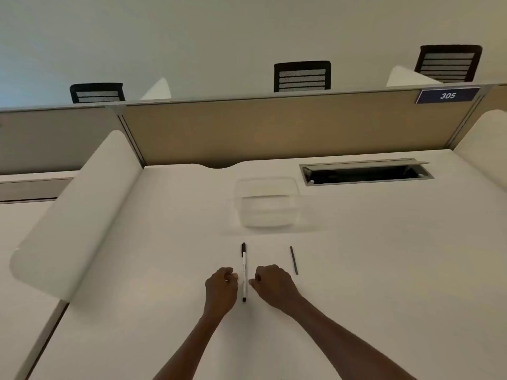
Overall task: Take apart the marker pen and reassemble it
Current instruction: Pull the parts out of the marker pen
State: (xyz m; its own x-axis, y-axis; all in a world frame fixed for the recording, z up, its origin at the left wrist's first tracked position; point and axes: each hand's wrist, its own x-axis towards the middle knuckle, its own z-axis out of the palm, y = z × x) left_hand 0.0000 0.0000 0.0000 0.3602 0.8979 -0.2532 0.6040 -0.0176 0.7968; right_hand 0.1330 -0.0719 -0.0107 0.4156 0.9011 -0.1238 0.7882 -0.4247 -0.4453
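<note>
A white marker pen (244, 270) with a black cap at its far end and a black tip end near me lies lengthwise on the white desk (356, 270). My left hand (221, 286) rests just left of it with fingers curled and nothing in them. My right hand (270, 283) sits just right of it, also curled and holding nothing. Neither hand clearly touches the pen. A thin dark rod (293, 260) lies apart on the desk, to the right of my right hand.
A clear plastic container (267, 204) stands beyond the pen. An open cable slot (366, 174) is set into the desk at the back right. White side dividers (76, 209) flank the desk, a beige partition (274, 127) closes the back.
</note>
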